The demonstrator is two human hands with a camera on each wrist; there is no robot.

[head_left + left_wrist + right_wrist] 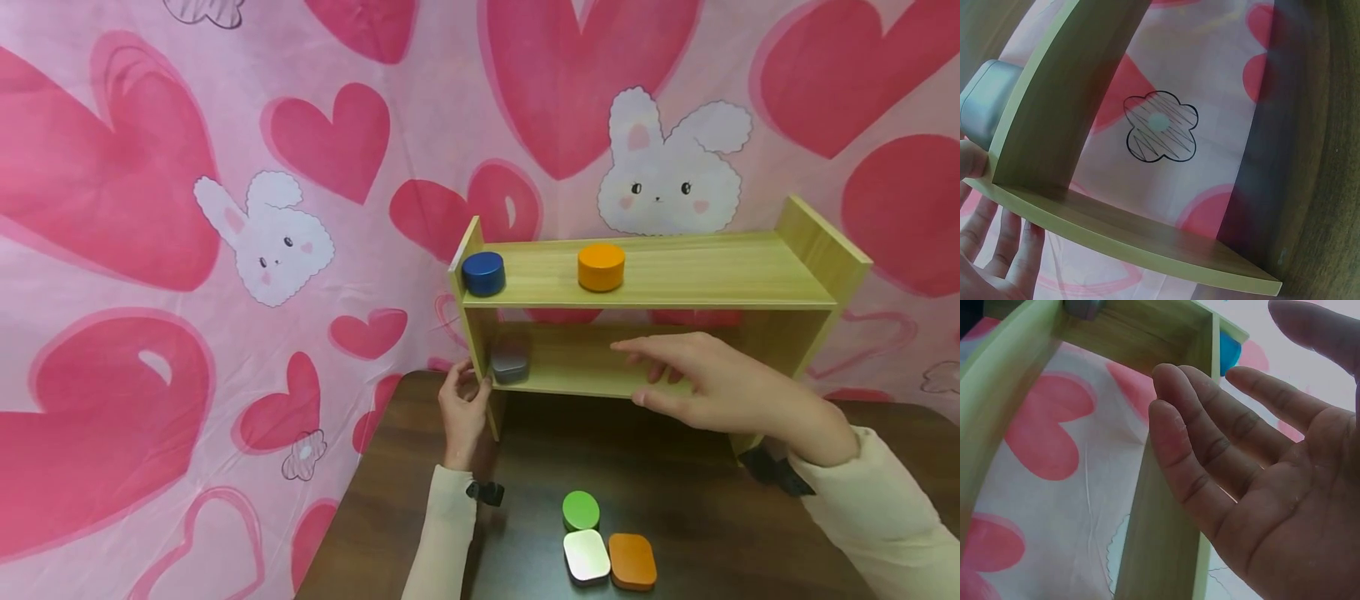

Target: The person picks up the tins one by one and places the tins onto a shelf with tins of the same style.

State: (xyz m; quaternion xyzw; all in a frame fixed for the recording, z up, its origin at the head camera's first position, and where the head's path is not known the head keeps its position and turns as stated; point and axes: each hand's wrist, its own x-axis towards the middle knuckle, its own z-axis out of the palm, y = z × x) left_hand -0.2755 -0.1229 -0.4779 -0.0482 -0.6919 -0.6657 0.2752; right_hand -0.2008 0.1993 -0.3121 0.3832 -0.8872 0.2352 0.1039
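Note:
A light wooden two-tier shelf (675, 292) stands on the dark table. My left hand (462, 408) grips its left side panel, the thumb at the front edge and the fingers along the outside. Just inside that panel, on the lower tier, sits a grey rounded-square tin (510, 365), also visible in the left wrist view. My right hand (712, 387) hovers before the lower tier with fingers extended and holds nothing. On the top tier are a round blue tin (483, 274) at the left end and a round orange tin (601, 267) left of centre.
Near the table's front lie a round green tin (581, 511), a white rounded-square tin (587, 556) and an orange rounded-square tin (632, 562), close together. Behind the shelf hangs a pink cloth (450, 108) printed with hearts and rabbits. Raised side panels bound the top tier.

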